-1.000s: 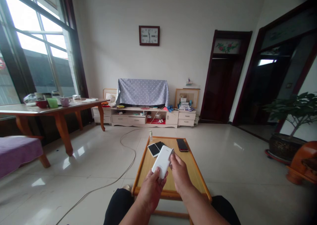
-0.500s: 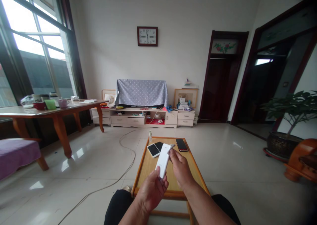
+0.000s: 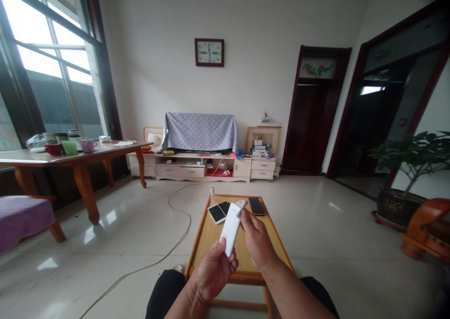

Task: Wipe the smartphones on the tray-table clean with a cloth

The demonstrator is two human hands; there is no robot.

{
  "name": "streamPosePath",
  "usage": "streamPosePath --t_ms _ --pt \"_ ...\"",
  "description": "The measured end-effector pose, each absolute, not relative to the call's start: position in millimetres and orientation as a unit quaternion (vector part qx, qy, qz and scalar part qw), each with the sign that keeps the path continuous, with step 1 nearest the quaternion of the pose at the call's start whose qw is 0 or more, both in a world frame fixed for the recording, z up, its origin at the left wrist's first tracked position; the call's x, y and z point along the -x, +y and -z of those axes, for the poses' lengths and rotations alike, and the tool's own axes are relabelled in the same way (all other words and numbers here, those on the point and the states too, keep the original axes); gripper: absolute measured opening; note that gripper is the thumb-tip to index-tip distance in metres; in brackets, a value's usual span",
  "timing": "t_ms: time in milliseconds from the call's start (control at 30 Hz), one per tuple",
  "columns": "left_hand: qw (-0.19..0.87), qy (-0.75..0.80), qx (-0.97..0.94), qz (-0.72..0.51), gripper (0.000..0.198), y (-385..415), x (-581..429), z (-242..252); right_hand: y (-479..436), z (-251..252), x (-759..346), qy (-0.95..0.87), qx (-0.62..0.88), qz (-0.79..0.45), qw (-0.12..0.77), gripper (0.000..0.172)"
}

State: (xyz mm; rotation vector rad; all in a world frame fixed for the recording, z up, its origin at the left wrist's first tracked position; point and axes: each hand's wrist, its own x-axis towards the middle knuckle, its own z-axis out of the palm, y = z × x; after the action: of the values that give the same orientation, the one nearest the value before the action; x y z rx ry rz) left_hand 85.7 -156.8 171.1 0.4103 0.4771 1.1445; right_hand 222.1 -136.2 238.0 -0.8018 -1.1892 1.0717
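My left hand (image 3: 214, 268) is closed around the lower end of a white phone (image 3: 230, 227), thumb on its face, holding it tilted above a small wooden table (image 3: 249, 258). With its fingers pinched, my right hand (image 3: 258, 237) holds a small pale cloth (image 3: 241, 204) against the phone's top right edge. Whether it is cloth or a paper wipe I cannot tell. Behind the phone, a white-framed phone (image 3: 217, 213) with a black screen lies on the table, beside a darker one (image 3: 225, 206) partly hidden. A black phone (image 3: 257, 205) with a reddish edge lies at the far right.
A small clear bottle (image 3: 212, 193) stands at the table's far left corner. A cable (image 3: 168, 249) runs across the floor on the left. A larger table (image 3: 105, 151) with cups is at left, a low cabinet (image 3: 179, 171) ahead, a potted plant (image 3: 401, 206) at right.
The pale cloth has shifted slightly up and spreads more over the phone's top edge. My left hand keeps its grip on the phone; the view has moved slightly.
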Motion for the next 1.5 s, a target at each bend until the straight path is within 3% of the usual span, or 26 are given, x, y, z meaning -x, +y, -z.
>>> streamPosePath --t_ms 200,333,567,1000,1300,1500 --pt "0.76 0.229 -0.26 -0.549 0.024 -154.3 -68.1 -172.6 -157.0 -232.1 -229.4 -0.457 0.252 -0.633 0.572 0.041" --pt "0.743 0.235 -0.333 -0.531 0.026 -153.3 -58.0 -180.4 -163.4 -239.0 -242.7 -0.447 0.239 -0.665 0.549 0.036" --pt "0.692 0.265 -0.443 -0.505 0.03 -157.9 -49.1 -195.9 -157.2 -243.1 -259.5 -0.442 0.299 -0.676 0.508 0.044" --pt "0.463 0.363 -0.667 -0.458 0.032 -156.2 -32.8 -230.4 -142.3 -238.3 -288.9 -0.506 0.345 -0.614 0.499 0.049" --pt "0.281 0.409 -0.754 -0.43 0.025 -167.2 -41.9 -248.3 -155.5 -250.3 -295.5 -0.656 0.352 -0.549 0.381 0.04" --pt "0.262 0.42 -0.762 -0.419 0.024 -172.1 -56.1 -248.0 -161.2 -255.2 -274.7 -0.706 0.338 -0.5 0.371 0.032"
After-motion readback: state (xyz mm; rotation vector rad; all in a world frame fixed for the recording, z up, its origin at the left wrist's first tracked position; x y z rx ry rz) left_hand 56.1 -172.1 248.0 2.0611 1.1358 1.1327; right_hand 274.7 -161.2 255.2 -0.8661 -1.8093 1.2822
